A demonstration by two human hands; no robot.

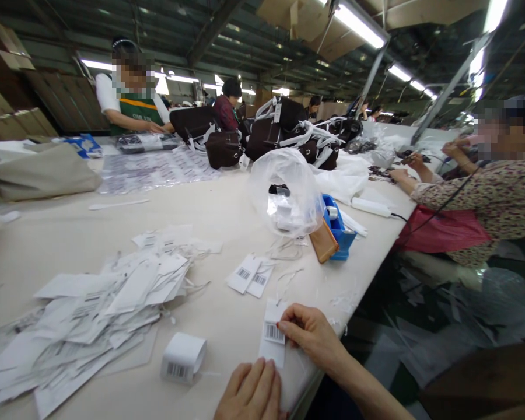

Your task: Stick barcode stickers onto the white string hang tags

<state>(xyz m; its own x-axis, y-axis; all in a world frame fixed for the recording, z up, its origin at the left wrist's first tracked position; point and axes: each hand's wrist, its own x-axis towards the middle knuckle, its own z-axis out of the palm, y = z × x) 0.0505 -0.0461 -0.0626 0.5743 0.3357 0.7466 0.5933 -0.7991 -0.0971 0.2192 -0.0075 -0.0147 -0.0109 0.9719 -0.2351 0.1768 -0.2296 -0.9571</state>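
Observation:
A white hang tag (pixel 273 356) lies on the table near its front edge, with a white barcode sticker (pixel 274 332) on its middle. My right hand (pixel 308 332) pinches the sticker's right edge between thumb and forefinger. Flat on the table, my left hand (pixel 251 394) rests just below the tag, fingers stretched out and holding nothing. Left of the tag stands a curled strip of barcode stickers (pixel 184 357). Two tags with barcodes (pixel 250 275) lie beyond my hands. A loose heap of white tags (pixel 100 309) spreads over the left side.
An open clear plastic bag (pixel 284 186) stands mid-table beside a blue tape dispenser (pixel 339 230) and a brown phone-like case (pixel 324 241). Dark brown bags with white straps (pixel 262 137) are piled behind. One co-worker (pixel 135 105) stands across the table, another (pixel 485 181) sits at right.

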